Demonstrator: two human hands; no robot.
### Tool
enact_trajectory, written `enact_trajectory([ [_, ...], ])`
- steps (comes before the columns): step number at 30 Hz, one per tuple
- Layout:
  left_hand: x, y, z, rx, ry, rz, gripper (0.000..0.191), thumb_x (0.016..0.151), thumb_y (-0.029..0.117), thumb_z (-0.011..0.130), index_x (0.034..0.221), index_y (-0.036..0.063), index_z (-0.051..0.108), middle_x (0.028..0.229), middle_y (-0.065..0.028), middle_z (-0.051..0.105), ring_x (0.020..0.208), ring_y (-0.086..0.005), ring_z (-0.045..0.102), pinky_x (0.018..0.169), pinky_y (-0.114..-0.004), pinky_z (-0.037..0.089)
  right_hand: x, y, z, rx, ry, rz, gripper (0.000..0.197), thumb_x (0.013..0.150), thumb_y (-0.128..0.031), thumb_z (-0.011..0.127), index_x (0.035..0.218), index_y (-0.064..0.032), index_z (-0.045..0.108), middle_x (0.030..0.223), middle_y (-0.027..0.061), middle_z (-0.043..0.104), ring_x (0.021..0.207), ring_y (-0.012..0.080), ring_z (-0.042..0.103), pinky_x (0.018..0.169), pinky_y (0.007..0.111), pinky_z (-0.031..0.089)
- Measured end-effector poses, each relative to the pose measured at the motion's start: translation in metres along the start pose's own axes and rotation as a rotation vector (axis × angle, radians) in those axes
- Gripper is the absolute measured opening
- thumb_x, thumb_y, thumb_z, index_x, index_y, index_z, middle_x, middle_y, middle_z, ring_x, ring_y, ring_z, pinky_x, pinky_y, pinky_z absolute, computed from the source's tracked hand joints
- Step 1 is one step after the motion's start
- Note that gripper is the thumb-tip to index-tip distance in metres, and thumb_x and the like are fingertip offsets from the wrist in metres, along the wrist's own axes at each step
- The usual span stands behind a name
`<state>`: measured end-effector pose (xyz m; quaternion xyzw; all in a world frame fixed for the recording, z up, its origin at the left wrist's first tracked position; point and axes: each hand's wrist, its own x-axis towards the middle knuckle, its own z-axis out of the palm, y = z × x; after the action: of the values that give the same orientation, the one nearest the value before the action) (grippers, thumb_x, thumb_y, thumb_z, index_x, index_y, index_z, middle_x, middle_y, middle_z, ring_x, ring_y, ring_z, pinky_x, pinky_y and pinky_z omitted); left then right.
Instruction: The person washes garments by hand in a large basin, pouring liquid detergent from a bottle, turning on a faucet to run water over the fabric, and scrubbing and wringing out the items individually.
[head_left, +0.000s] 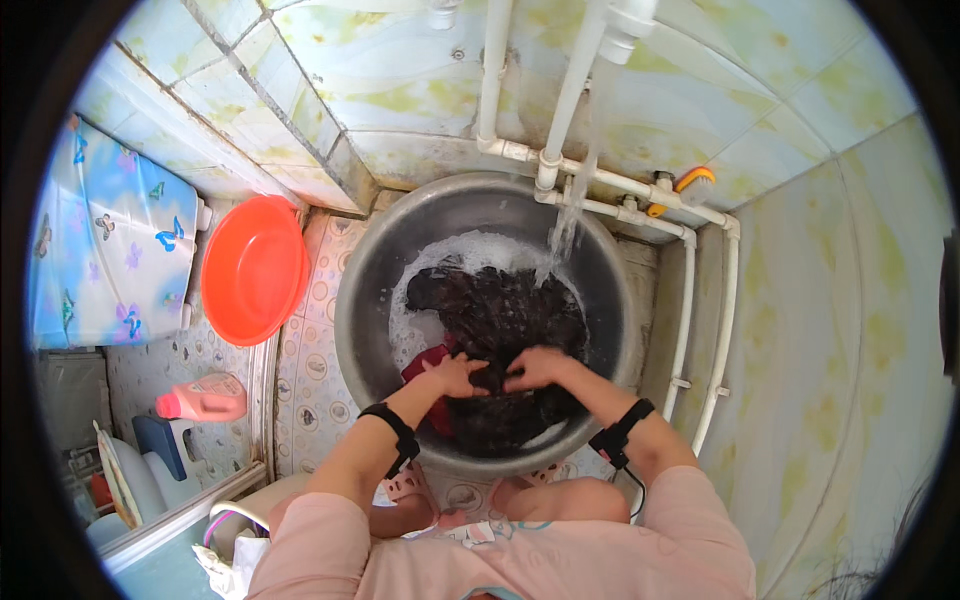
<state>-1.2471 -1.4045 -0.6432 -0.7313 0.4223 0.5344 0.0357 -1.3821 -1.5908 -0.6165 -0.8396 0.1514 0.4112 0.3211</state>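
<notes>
A large round metal basin (365, 247) on the floor before me holds sudsy water and a soaked dark garment (495, 300). A dark red cloth (425, 362) lies under its left side, partly hidden. My left hand (455, 375) rests on the wet fabric near the red cloth, fingers apart. Close beside it, my right hand (541, 367) touches the dark garment with curled fingers; its blur and the wet folds hide whether it grips any. White foam (480, 251) floats along the far side. A stream of water (571, 225) falls into the basin's far right part.
White pipes (592, 176) run along the tiled wall behind the basin, with a yellow-orange brush (682, 191) lodged there. To the left are a red plastic basin (251, 270), a pink detergent bottle (202, 397) and a butterfly-patterned cover (120, 247). A raised sill (264, 405) edges the floor.
</notes>
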Motion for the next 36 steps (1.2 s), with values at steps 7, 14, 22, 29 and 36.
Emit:
enact_trajectory([
  [7,0.029,0.001,-0.019,-0.534,0.969,0.11,0.049,0.09,0.04,0.052,0.135,0.0225,0.045,0.149,-0.0103,0.03,0.131,-0.0391,0.033,0.106,-0.042,0.033,0.039,0.008,0.01,-0.029,0.305,0.198,0.079,0.085,-0.066,0.042,0.149,-0.0334,0.009,0.156,0.0117,-0.004,0.137,0.0521,-0.003,0.106,0.065,0.02],
  [14,0.008,0.004,-0.028,0.215,-0.047,0.019,0.061,0.087,0.049,0.051,0.143,0.0306,0.035,0.149,-0.013,0.032,0.129,-0.0321,0.042,0.107,-0.042,0.034,0.017,-0.007,-0.014,-0.237,-0.106,0.006,0.069,0.085,-0.062,0.047,0.141,-0.0225,0.041,0.133,0.0186,0.049,0.124,0.0354,0.044,0.102,0.048,0.035],
  [22,0.04,0.015,-0.054,-0.251,0.664,-0.182,0.042,0.084,0.02,0.058,0.125,0.0169,0.053,0.131,-0.0164,0.046,0.106,-0.0358,0.056,0.087,-0.044,0.048,0.081,0.028,-0.001,0.265,0.63,0.277,0.045,0.081,-0.028,0.067,0.121,-0.0093,0.057,0.118,0.0155,0.06,0.104,0.0342,0.059,0.091,0.05,0.041],
  [29,0.027,0.029,-0.094,0.136,0.69,0.236,0.052,0.08,0.011,0.059,0.13,0.0249,0.051,0.147,-0.0108,0.028,0.132,-0.0317,0.035,0.102,-0.044,0.037,-0.017,-0.025,-0.007,0.163,0.922,-0.468,0.029,0.075,-0.017,0.07,0.101,-0.0073,0.064,0.086,0.0125,0.065,0.077,0.0329,0.063,0.067,0.04,0.048],
  [36,0.01,-0.005,-0.136,0.646,0.648,0.318,0.035,0.064,0.019,0.072,0.097,0.0121,0.065,0.103,-0.004,0.06,0.111,-0.0254,0.051,0.106,-0.047,0.031,-0.071,0.01,-0.036,0.443,1.01,-0.231,0.022,0.074,-0.013,0.069,0.095,-0.0057,0.066,0.091,0.012,0.067,0.082,0.0301,0.065,0.072,0.035,0.051],
])
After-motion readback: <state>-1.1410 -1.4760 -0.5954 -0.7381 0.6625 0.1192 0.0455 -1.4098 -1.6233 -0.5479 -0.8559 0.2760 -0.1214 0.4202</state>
